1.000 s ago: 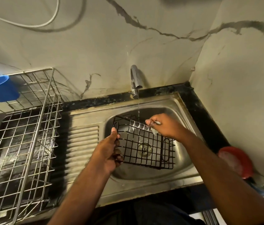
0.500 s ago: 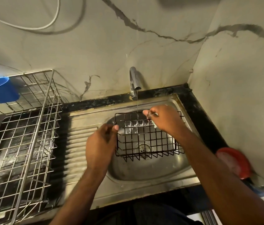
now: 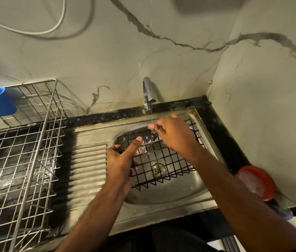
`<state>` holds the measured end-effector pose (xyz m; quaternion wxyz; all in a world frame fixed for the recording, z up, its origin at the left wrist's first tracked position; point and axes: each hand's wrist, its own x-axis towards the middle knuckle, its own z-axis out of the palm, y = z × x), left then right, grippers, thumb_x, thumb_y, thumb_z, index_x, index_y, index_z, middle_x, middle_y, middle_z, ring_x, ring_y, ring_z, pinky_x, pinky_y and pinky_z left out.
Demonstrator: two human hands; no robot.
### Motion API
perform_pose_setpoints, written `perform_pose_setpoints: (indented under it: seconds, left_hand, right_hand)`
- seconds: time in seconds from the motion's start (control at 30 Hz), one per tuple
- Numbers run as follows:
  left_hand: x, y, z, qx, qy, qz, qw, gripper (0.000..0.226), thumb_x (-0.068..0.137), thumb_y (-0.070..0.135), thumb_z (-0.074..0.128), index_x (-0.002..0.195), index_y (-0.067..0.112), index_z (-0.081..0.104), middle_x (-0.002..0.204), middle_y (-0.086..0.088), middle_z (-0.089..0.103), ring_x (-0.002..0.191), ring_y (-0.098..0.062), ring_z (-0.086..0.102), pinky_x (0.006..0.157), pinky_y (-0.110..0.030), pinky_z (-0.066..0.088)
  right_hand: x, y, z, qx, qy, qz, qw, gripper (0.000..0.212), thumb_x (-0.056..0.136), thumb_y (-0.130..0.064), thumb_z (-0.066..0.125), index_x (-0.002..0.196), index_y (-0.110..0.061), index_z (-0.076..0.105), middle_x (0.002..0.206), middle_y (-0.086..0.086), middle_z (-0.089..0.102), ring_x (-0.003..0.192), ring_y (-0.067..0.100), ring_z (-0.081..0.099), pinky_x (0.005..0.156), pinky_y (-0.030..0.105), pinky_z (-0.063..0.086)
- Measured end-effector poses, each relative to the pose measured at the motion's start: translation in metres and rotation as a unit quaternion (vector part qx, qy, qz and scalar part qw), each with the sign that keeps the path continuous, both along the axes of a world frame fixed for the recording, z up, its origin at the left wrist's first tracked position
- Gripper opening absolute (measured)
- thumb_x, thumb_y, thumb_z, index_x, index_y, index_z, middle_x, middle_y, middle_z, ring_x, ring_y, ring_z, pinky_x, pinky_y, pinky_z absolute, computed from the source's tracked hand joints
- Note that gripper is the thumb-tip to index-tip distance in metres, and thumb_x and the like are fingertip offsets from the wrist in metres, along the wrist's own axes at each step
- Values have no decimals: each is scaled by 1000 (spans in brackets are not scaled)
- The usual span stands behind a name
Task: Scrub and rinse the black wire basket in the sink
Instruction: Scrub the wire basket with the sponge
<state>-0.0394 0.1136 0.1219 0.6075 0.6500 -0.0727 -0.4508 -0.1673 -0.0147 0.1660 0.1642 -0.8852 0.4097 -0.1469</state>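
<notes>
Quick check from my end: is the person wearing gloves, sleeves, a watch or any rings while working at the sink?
Nothing is worn as far as the frame shows. The left hand and right hand are bare, with no gloves and no rings visible. Both forearms are uncovered up to the frame edge, with no sleeves, watch or bands in view.

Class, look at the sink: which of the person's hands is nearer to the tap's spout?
Right. The right hand is just below the spout, fingertips in the water stream; the left hand grips the black wire basket lower left.
</notes>
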Motion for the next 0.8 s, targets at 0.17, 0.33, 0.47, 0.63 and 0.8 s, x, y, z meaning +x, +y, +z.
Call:
perform_pose_setpoints:
  seconds: [0.17,0.33,0.47,0.63,0.8]
  left_hand:
    - [2,0,7,-45,46,52,997,67,67,38,94,119,14,59,63,9,58,47,-7,52,35,-21,37]
    - [5,1,11,-83,34,90,992,63,71,32,92,114,17,48,62,6,61,42,-9,51,33,-21,37]
    - [9,0,14,-98,15,93,991,58,76,29,89,110,17,44,61,6,61,41,-11,51,34,-20,36]
    - [4,0,14,-103,39,74,991,91,57,43,97,127,2,55,92,-13,72,80,-28,71,54,-32,50]
    - [11,-1,16,-105,41,82,990,60,74,30,91,110,17,45,63,4,59,43,-11,51,36,-21,39]
  right_hand:
    - [7,15,-1,-33,-19,-9,999,29,97,-37,57,121,-23,59,114,-3,63,109,12,50,99,27,36]
    - [3,42,-17,1,-53,-2,999,54,98,-34,53,149,-27,36,152,6,28,137,19,32,109,36,39]
    - [-10,52,-23,-4,-130,77,989,51,93,-2,54,139,-24,53,145,5,41,130,16,40,104,34,46]
    - [0,76,-9,-64,-70,241,966,62,85,0,68,140,-19,48,138,6,52,123,21,51,95,25,44]
    - [-27,40,-13,-32,-125,128,983,40,93,-5,51,129,-19,61,127,0,55,111,6,47,94,12,43]
